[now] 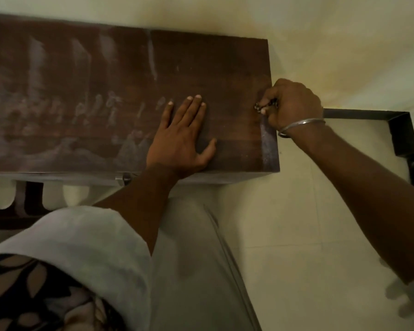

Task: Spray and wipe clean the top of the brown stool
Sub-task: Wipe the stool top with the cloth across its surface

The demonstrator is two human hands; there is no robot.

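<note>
Here, brown stool [86,68], long axis left-right

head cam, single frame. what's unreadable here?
1. Head view: the right hand grips a small dark item. Its curled fingers hide most of it, so whether it is a cloth is unclear.
2. Stool top: the left end is cut off by the frame edge.
3. The left hand lies flat on the top and hides the surface beneath.
4. Spray bottle: none in view.
5. Blurred pale shape, lower right corner: unidentifiable.
</note>
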